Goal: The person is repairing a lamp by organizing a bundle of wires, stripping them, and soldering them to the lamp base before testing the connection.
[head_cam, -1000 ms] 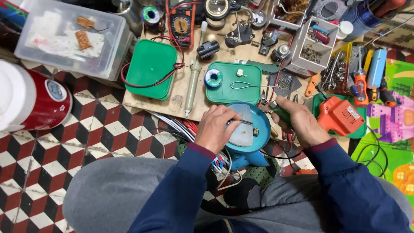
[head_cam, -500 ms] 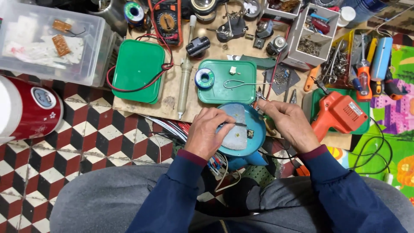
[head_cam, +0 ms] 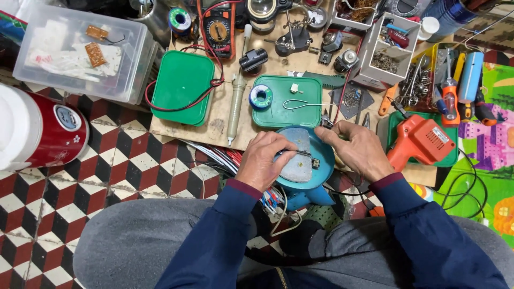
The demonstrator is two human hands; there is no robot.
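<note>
Tweezers (head_cam: 297, 153) pinched in left hand (head_cam: 266, 160) fingers, tips on small black part (head_cam: 315, 162) atop teal round stand (head_cam: 321, 155) (bench edge); right hand (head_cam: 357, 151) fingers pressed together at stand's far rim

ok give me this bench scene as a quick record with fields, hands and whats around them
left hand: pinches thin metal tweezers over a round blue stand
right hand: rests at the stand's far rim
behind the stand: green tray with a solder spool
right side: orange power tool
left side: red and white jug
</note>
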